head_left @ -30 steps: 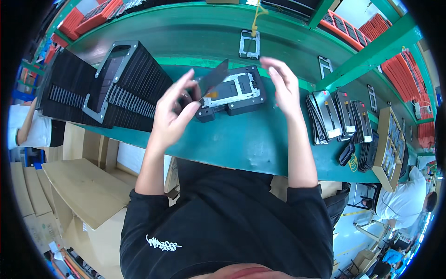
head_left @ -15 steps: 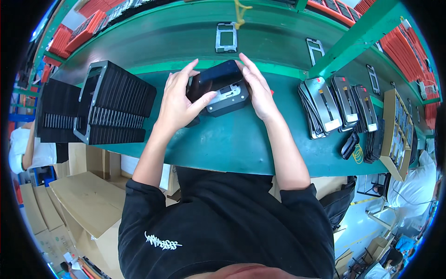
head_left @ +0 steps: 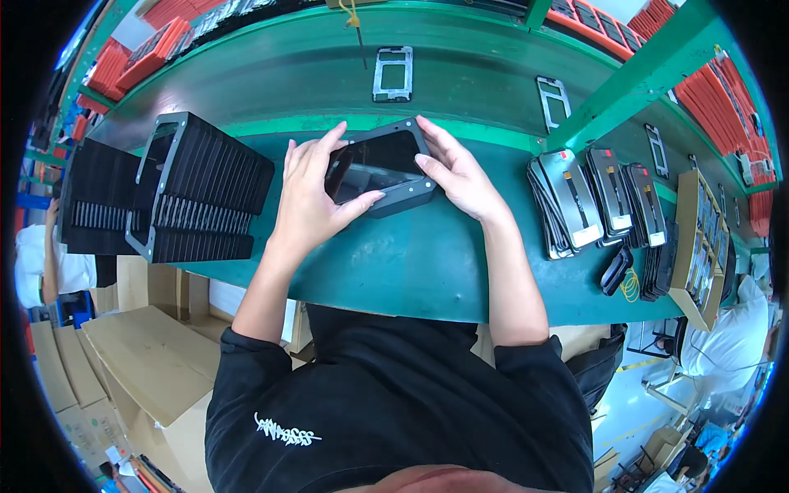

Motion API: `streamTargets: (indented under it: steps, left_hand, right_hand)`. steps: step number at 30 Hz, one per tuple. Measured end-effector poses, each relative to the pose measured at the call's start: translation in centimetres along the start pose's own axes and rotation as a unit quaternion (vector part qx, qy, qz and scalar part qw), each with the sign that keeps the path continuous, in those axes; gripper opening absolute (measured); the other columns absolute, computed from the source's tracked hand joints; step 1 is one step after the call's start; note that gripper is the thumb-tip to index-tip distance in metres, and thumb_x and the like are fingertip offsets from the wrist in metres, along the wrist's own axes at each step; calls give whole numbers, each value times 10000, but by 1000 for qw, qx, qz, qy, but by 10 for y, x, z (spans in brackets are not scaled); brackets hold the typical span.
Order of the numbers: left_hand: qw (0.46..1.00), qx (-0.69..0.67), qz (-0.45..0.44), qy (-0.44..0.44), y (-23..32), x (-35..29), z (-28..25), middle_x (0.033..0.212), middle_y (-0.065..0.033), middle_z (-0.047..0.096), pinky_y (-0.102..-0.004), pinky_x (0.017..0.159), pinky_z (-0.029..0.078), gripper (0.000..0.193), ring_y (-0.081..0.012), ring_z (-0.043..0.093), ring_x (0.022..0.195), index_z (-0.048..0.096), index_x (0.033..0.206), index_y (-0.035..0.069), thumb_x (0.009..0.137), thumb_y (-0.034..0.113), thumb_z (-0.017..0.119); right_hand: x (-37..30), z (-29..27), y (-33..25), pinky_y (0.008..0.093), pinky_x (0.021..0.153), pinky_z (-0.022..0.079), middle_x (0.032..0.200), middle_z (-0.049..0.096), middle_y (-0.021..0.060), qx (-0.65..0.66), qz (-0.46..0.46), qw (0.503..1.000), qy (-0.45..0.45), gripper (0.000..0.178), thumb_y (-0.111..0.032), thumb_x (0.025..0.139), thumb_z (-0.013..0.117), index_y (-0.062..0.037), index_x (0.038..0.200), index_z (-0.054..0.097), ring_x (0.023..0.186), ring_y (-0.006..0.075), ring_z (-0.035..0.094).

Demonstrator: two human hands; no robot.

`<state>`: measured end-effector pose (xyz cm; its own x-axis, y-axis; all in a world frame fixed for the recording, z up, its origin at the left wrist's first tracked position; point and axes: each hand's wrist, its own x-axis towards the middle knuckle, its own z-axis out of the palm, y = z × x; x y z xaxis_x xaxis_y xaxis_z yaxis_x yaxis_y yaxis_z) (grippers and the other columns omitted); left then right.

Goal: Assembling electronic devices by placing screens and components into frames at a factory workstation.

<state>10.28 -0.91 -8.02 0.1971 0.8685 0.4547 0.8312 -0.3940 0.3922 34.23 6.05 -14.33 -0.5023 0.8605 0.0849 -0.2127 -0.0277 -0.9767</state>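
Observation:
A glossy black phone screen (head_left: 374, 156) lies slightly skewed over a black block-like fixture (head_left: 411, 191) with screws in its corners. My left hand (head_left: 311, 185) spans the screen's left end, thumb along the near edge and fingers at the far edge, closed on it. My right hand (head_left: 462, 182) grips the fixture's right end, with its thumb tip by the screen's right edge and its fingers behind the far corner. Whether the screen sits fully down in the fixture, I cannot tell.
Black slotted racks (head_left: 201, 189) stand to the left. Stacks of phone screens (head_left: 571, 201) lie right of my hands, beside a cardboard box (head_left: 699, 246). Metal phone frames (head_left: 393, 74) lie on the green ledge behind. A green post (head_left: 625, 78) rises at the right. A yellow cord (head_left: 352, 15) hangs above.
The phone screen has gone from tilted above the fixture to lying lower over it, covering the metal part inside. My right thumb has come onto the right end. The view has shifted slightly.

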Motion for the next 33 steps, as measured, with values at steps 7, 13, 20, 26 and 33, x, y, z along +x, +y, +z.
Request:
streamTargets:
  steps: [7,13,20,26,33]
  left_hand:
    - [1000,-20,-15,-4,-6,-7,1,1249,-130,654,-619,1179,261,989,-348,558,1253,456,1489,60,677,375,923]
    - [999,-28,-19,-18,-6,-7,-12,1441,-185,553,-619,1191,247,905,-401,479,1376,479,1504,100,739,360,886]
    - [985,6,-112,-131,-32,-30,-41,1585,-231,398,-499,1190,320,646,-430,400,1450,585,1448,142,852,265,802]
    - [969,-84,-149,-177,-36,-29,-45,1579,-224,400,-438,1171,359,613,-420,427,1432,586,1455,167,880,256,782]
    - [957,-236,-98,-137,-60,-47,-30,1533,-164,389,-440,1146,382,540,-361,460,1373,614,1437,184,914,196,747]
  right_hand:
    - [-3,9,-4,366,1189,331,1587,393,183,-36,-6,999,14,663,-60,1014,578,-36,1605,278,1479,273,381]
    - [-1,13,-3,369,1178,343,1565,416,188,-45,-8,999,10,658,-36,1010,560,-21,1602,275,1433,252,432]
    - [-2,2,-5,339,1049,455,1513,481,178,-88,-40,995,27,618,-91,1035,534,18,1588,282,1279,212,557]
    - [24,9,-100,268,745,465,1247,660,143,-43,-128,981,138,515,-338,1093,430,30,1449,488,839,152,640]
    - [-11,77,-104,309,687,464,769,591,89,-200,-96,964,-145,491,-320,1100,407,-30,733,555,744,185,597]
